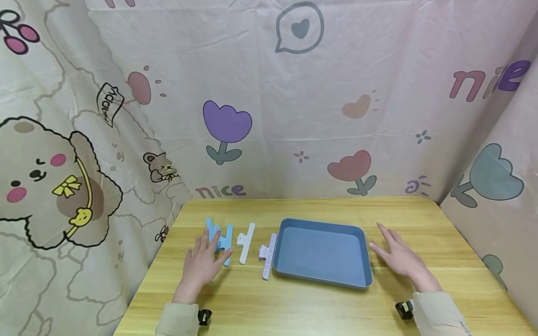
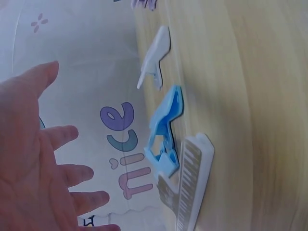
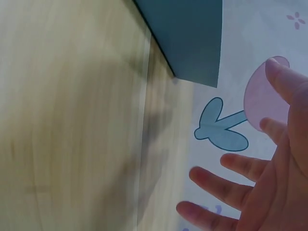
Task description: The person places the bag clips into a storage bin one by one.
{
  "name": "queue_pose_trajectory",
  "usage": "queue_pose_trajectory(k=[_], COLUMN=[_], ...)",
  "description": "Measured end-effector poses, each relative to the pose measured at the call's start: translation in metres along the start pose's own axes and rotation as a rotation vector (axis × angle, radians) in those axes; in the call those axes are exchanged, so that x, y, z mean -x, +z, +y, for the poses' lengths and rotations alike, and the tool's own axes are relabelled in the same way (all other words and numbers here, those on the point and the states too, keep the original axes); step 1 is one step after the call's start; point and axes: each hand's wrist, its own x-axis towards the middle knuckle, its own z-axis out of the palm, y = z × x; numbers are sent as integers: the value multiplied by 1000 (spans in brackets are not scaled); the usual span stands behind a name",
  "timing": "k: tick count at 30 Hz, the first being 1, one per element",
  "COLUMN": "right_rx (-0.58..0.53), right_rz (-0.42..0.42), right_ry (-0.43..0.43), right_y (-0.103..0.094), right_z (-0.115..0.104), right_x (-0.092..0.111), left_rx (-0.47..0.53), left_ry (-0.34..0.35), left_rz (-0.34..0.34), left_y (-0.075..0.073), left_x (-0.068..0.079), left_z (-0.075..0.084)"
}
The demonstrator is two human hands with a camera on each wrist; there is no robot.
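My left hand point(image 1: 202, 262) is held with fingers spread above the left group of bag clips, apart from them in the left wrist view. Light blue clips point(image 1: 227, 242) lie partly hidden under its fingers. To their right are a white clip point(image 1: 248, 243) and a pale purple clip point(image 1: 269, 257) with marks along its bar. The left wrist view also shows a white clip with a brown striped pattern point(image 2: 192, 178) beside a blue clip point(image 2: 166, 127). Right of the blue-grey tray point(image 1: 323, 278), my right hand point(image 1: 401, 256) has its fingers spread and holds nothing.
The tray stands at the middle right of the wooden table point(image 1: 302, 310), its left wall close to the purple clip. A printed curtain point(image 1: 294, 93) hangs behind the table and along both sides. Each wrist carries a small black device.
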Motion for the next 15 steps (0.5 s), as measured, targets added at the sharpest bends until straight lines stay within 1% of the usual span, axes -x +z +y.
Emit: queue_pose_trajectory(k=[4, 9, 12, 15], right_rx=[-68, -162, -202, -231], right_rz=[8, 21, 30, 35], right_ry=[-21, -44, -41, -28], right_y=[1, 4, 6, 8], right_z=[-3, -4, -5, -6], right_x=[-1, -3, -4, -3], left_rx=[34, 68, 76, 81], left_ry=[21, 48, 61, 67], left_rz=[-6, -5, 11, 9], left_y=[-2, 1, 4, 5], left_x=[0, -1, -2, -4], left_z=[6, 11, 15, 19])
